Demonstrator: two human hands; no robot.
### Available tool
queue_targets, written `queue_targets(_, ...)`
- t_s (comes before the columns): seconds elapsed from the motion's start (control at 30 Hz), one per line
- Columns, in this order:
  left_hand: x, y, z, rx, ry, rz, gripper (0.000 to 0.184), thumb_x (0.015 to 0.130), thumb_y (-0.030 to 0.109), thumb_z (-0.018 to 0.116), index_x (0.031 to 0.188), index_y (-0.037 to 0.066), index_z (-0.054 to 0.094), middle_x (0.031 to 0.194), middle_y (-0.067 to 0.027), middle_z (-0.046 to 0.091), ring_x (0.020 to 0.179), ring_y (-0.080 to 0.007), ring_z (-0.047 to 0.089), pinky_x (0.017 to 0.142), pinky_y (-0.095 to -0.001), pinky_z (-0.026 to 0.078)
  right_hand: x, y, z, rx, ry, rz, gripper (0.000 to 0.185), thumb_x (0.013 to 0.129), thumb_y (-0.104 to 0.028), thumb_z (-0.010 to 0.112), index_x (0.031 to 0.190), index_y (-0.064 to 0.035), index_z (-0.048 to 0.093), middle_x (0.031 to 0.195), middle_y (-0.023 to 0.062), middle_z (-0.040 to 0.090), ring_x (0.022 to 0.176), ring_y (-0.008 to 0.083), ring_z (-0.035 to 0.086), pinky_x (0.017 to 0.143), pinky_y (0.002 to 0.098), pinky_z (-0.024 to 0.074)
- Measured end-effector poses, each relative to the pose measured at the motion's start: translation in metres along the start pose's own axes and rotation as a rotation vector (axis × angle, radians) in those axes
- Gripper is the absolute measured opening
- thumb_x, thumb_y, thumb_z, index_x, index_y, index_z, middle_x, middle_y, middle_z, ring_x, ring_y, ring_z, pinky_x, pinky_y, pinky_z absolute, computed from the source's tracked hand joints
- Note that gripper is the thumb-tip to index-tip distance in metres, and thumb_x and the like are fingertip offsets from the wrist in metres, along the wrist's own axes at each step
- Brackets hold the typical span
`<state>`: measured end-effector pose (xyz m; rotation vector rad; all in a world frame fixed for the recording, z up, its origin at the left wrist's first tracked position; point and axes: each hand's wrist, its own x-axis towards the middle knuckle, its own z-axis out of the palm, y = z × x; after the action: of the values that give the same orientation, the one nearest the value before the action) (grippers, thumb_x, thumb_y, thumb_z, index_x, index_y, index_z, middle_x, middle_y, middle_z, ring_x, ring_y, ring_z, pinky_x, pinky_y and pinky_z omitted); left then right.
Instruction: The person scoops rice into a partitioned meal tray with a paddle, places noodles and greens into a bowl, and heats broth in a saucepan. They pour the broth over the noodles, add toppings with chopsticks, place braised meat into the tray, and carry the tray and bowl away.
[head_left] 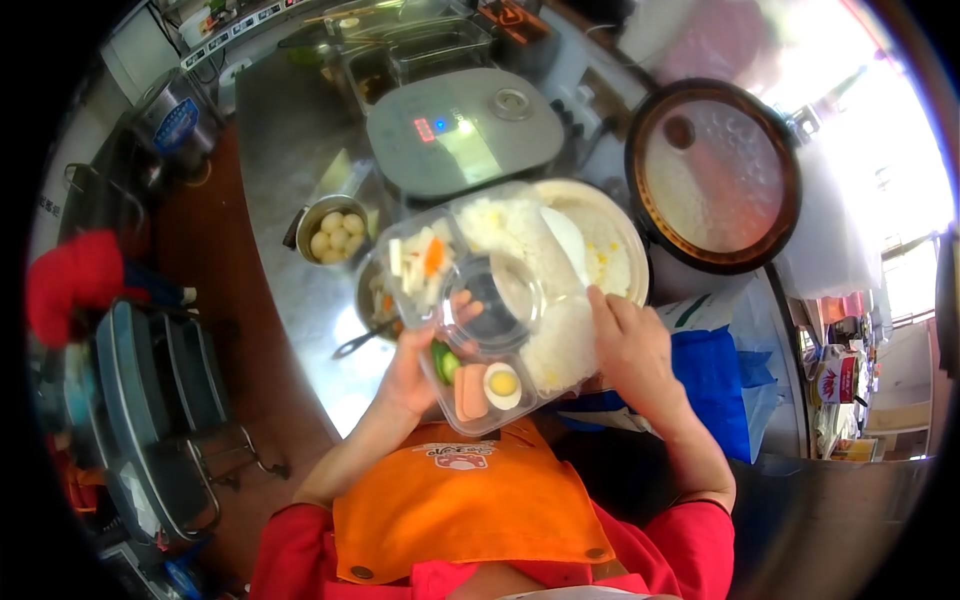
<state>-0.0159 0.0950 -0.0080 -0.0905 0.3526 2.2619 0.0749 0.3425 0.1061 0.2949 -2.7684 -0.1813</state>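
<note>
A clear compartment tray [484, 425] is held up over the counter between my two hands. My left hand [412, 375] grips its left edge, with some fingers showing through the plastic. My right hand [635, 352] is closed on the right edge. Rice [555, 350] fills the long right compartment. Pale strips with carrot [420, 262] lie at the upper left. Near the bottom are green slices [445, 362], pink sausage slices [470, 392] and a halved egg [502, 385]. The round middle compartment [487, 303] holds no food.
Behind the tray stand a rice cooker [465, 130], a pot of eggs [337, 235] and a rice bowl [630, 250]. A large round pan [713, 175] is at right, above a blue bag [710, 385]. A cart [165, 400] and a person's red sleeve [75, 285] are left.
</note>
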Motion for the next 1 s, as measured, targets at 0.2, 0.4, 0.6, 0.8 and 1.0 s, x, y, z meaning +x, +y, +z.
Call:
queue_targets(0.2,0.002,-0.002,-0.002,0.017,0.015,0.014,0.072,0.072,0.024,0.06,0.137,0.001,0.038,0.13,-0.0154,0.051,0.091,-0.0237,0.062,0.084,-0.0349,0.052,-0.003,0.014,-0.032,0.374,0.011,0.153,0.042,0.074,0.002,0.057,0.115,-0.0031,0.058,0.093,0.0126,0.06,0.075,0.0309,0.061,0.065,0.0378,0.0508)
queue_targets(0.4,0.002,0.001,-0.004,0.043,0.012,0.005,0.073,0.071,0.026,0.062,0.136,0.002,0.039,0.13,-0.0149,0.05,0.091,-0.0236,0.063,0.085,-0.0371,0.052,-0.009,-0.012,-0.018,0.362,-0.07,0.074,0.039,0.076,-0.001,0.056,0.115,0.0024,0.056,0.089,0.0129,0.059,0.072,0.0294,0.061,0.061,0.036,0.0518)
queue_targets(0.6,0.003,-0.002,-0.002,0.049,0.011,0.006,0.073,0.072,0.027,0.062,0.136,0.002,0.039,0.13,-0.0145,0.05,0.089,-0.0241,0.063,0.083,-0.0388,0.053,-0.005,-0.003,-0.028,0.51,-0.118,0.143,0.04,0.079,-0.001,0.056,0.119,0.0006,0.054,0.091,0.0162,0.058,0.076,0.034,0.061,0.065,0.0375,0.0509)
queue_targets(0.8,0.002,-0.001,-0.002,0.03,0.03,0.002,0.072,0.072,0.027,0.062,0.136,0.002,0.039,0.13,-0.0144,0.05,0.089,-0.0236,0.063,0.083,-0.037,0.053,-0.032,-0.001,-0.044,0.585,-0.072,0.31,0.037,0.081,0.001,0.056,0.118,-0.001,0.054,0.092,0.0191,0.058,0.079,0.0368,0.06,0.067,0.0381,0.0498)
queue_targets(1.0,0.0,0.001,0.0,0.039,0.052,0.033,0.071,0.073,0.026,0.062,0.136,0.002,0.04,0.13,-0.0141,0.051,0.088,-0.0228,0.062,0.082,-0.0356,0.052,-0.024,-0.024,-0.037,0.59,-0.109,0.196,0.036,0.081,0.001,0.057,0.116,0.0022,0.054,0.088,0.0181,0.057,0.073,0.0365,0.059,0.063,0.0402,0.0492)
